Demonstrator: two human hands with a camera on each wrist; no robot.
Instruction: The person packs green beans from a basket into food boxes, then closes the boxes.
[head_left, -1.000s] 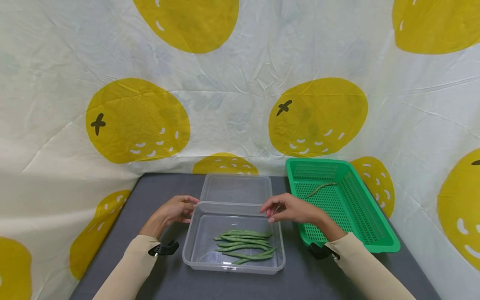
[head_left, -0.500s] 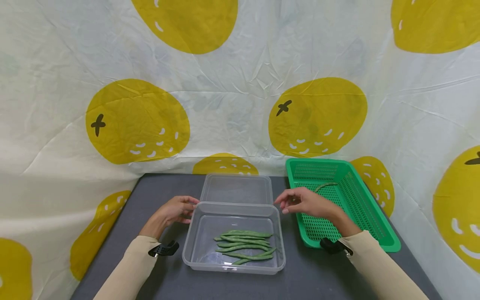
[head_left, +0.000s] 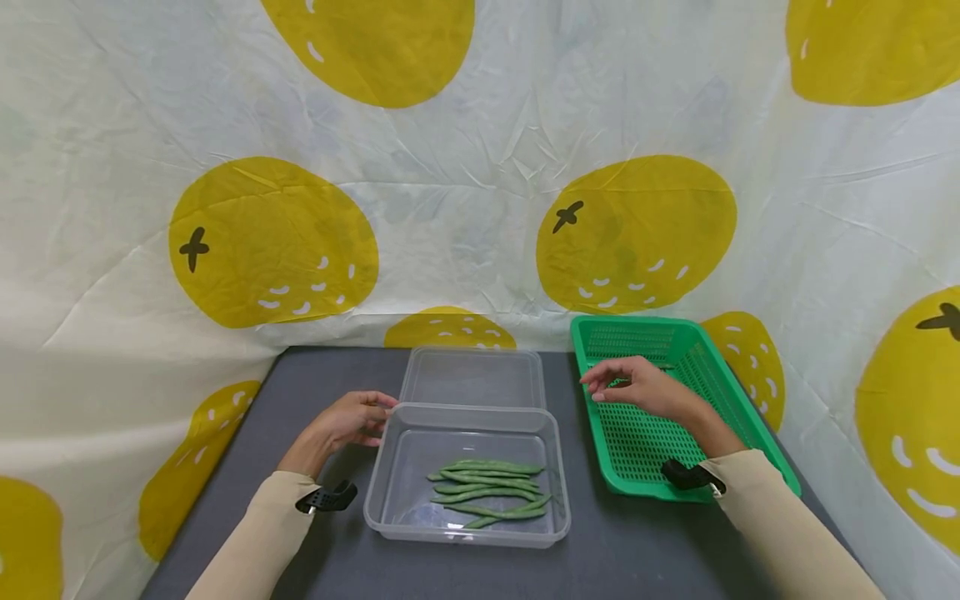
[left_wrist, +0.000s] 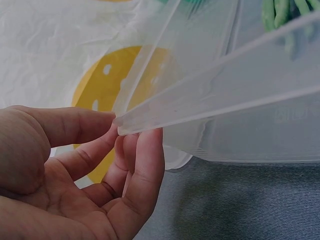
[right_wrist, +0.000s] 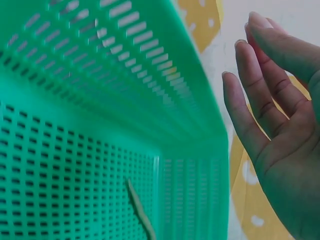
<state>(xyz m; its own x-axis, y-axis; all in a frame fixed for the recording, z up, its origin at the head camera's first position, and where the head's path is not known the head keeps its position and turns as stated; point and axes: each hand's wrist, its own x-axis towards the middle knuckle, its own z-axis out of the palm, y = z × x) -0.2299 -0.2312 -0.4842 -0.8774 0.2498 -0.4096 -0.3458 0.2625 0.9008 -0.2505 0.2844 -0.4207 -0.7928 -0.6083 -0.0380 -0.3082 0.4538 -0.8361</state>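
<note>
My left hand (head_left: 351, 422) is at the far left corner of a clear plastic container (head_left: 408, 467). In the left wrist view, its thumb and fingers pinch the corner of the rim (left_wrist: 150, 122). Several green beans (head_left: 491, 492) lie side by side in the right part of the container. My right hand (head_left: 647, 390) hovers over the left side of a green plastic basket (head_left: 637, 467), holding nothing, its fingers loosely bent. One green bean (right_wrist: 141, 212) lies on the basket's mesh floor; in the head view the right hand hides most of it.
A clear flat lid (head_left: 472, 375) lies behind the container on the dark grey table (head_left: 330, 558). The basket stands at the table's right. A white cloth (head_left: 450, 225) with yellow fruit prints hangs behind and at both sides.
My right hand has moved right and away from me, from above the container's far right corner to above the basket. The left hand, container and beans in it have stayed put.
</note>
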